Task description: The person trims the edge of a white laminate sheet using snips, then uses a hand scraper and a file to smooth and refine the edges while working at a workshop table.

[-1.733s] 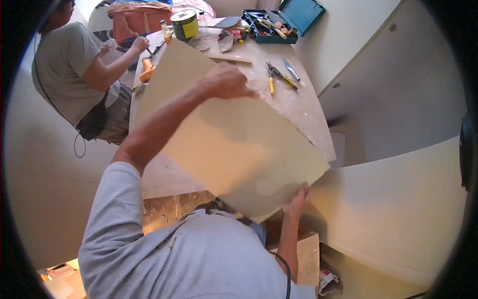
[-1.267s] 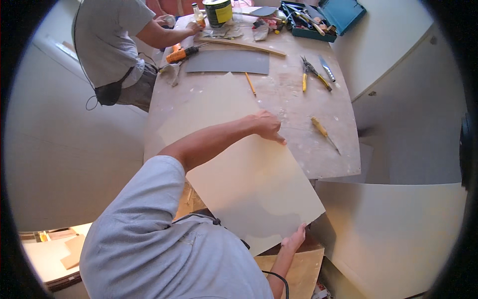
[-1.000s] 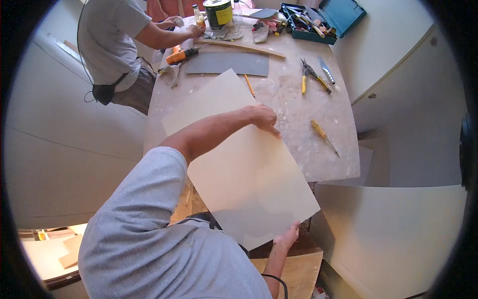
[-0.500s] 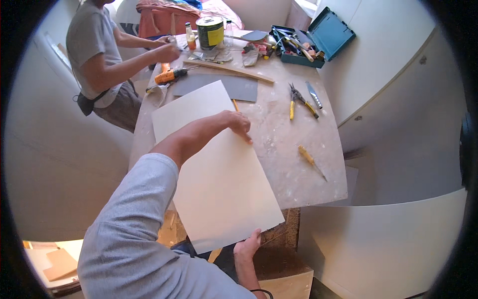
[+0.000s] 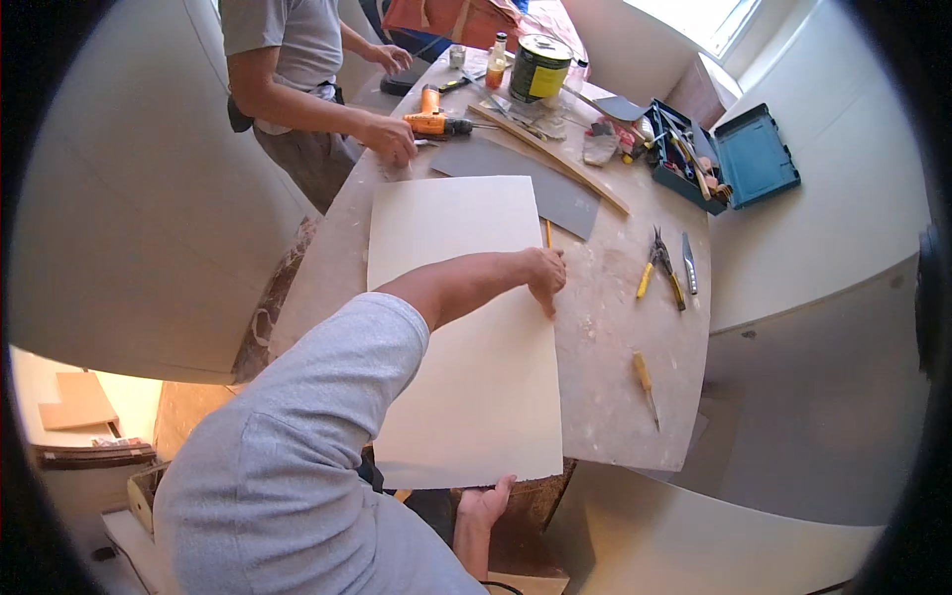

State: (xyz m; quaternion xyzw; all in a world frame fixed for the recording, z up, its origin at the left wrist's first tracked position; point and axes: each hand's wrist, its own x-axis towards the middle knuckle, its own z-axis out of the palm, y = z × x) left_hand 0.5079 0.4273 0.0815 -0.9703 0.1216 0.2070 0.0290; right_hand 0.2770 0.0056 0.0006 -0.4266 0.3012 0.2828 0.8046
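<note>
Cream rectangular panel [image 5: 479, 402], gripped by left hand [image 5: 542, 276], is overhanging at gripping right hand [image 5: 483, 504]; slackening there might be tipping it.

Pliers [image 5: 658, 257] lie on the table [image 5: 605, 367], right of the sheet [image 5: 476, 397], behind an awl [image 5: 644, 375].

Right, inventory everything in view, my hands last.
Table: one, pinkish brown, centre
Sheet: one, cream, overhanging table's near edge
Panel: one, grey, beyond sheet
Wooden strip: one, tan, beyond panel
Pencil: one, yellow, right of sheet
Drill: one, orange, black, far left
Snips: one, yellow handles, right
Knife: one, silver, beside snips
Pointed tool: one, tan handle, near right
Toolbox: one, teal, far right
Can: one, black, yellow, far end
Bottle: one, amber contents, beside can
Oddments: uncounted, mixed, around can
Coworker: one, grey shirt, far left
Left hand: one, bare, sheet's right edge
Right hand: one, bare, sheet's near edge
</note>
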